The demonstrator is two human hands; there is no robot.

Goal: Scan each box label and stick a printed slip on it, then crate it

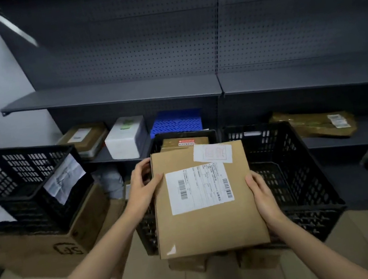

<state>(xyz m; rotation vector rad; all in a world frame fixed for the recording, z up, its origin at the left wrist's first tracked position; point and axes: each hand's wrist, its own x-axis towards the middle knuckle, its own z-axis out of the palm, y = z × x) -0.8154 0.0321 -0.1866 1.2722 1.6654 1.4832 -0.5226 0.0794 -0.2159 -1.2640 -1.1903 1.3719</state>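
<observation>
The flat brown cardboard box [209, 222] is held face up over the black slotted plastic crate [305, 182]. A white barcoded shipping label [199, 187] covers its upper middle. A smaller white printed slip [212, 153] sits tilted at the top right corner, just above the label. Another brown box [184, 142] lies inside the crate.

2 bare forearms end in bare hands [141, 190], without sleeves, gloves or jewellery.
</observation>
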